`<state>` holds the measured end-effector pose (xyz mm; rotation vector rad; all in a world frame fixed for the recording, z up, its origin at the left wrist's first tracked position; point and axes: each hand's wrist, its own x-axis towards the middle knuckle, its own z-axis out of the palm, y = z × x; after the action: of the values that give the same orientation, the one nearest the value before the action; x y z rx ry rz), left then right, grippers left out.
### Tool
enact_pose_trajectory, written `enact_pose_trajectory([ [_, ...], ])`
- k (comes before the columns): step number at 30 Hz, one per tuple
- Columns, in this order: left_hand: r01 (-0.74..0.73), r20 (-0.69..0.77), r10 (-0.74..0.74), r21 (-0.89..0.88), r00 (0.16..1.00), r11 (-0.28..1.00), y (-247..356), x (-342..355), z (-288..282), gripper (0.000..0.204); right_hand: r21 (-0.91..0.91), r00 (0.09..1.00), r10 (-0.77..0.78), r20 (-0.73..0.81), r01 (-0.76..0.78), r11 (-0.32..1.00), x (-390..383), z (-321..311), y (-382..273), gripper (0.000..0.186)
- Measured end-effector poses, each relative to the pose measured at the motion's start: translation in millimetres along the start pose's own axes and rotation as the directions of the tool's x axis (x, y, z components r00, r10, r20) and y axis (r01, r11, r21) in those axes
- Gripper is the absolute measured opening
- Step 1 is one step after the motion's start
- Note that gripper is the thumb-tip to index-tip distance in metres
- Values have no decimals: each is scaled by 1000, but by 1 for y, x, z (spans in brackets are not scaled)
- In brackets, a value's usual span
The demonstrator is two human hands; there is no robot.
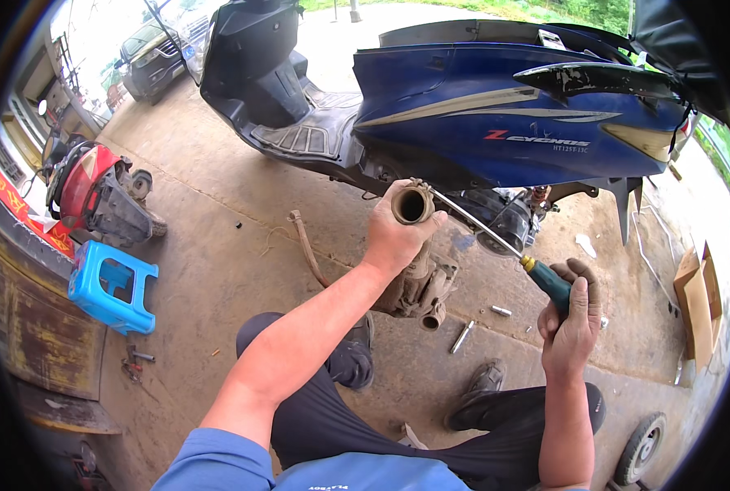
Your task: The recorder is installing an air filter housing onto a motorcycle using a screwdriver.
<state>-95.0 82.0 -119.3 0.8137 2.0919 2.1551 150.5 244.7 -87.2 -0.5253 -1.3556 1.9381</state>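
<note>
My left hand [393, 237] is closed around the neck of a dirt-caked pipe [415, 204]. Its round, dark opening faces up at me, and a clamp [416, 183] shows at its far rim. Below the hand the pipe seems to run down into a bulky, muddy part [414, 290] with a second, smaller round opening. In my right hand [574, 323] is a screwdriver [546, 282] with a dark green handle and yellow collar, fingers closed on the handle. Its long shaft slants up to the left, tip at or close to the clamp; exact contact is too small to tell.
A blue scooter [496, 114] stands just beyond my hands. Small metal pieces [462, 336] and a bent brown pipe [306, 245] lie on the concrete. A blue stool [115, 286] and red scooter [94, 188] are left; a cardboard box [696, 307] and small wheel [643, 450] are right.
</note>
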Motion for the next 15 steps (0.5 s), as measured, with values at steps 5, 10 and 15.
enact_pose_trajectory([
  [5,-25,0,25,-25,1000,999,-3,1,6,41,-428,823,-522,224,564,706,5,-5,6,32],
  [10,-37,43,39,-38,998,999,-7,-1,10,41,-75,994,-112,-1,111,991,5,-12,-1,37],
  [15,-50,14,51,-31,999,998,-7,-2,9,42,70,965,-174,198,163,984,6,-9,-7,41],
])
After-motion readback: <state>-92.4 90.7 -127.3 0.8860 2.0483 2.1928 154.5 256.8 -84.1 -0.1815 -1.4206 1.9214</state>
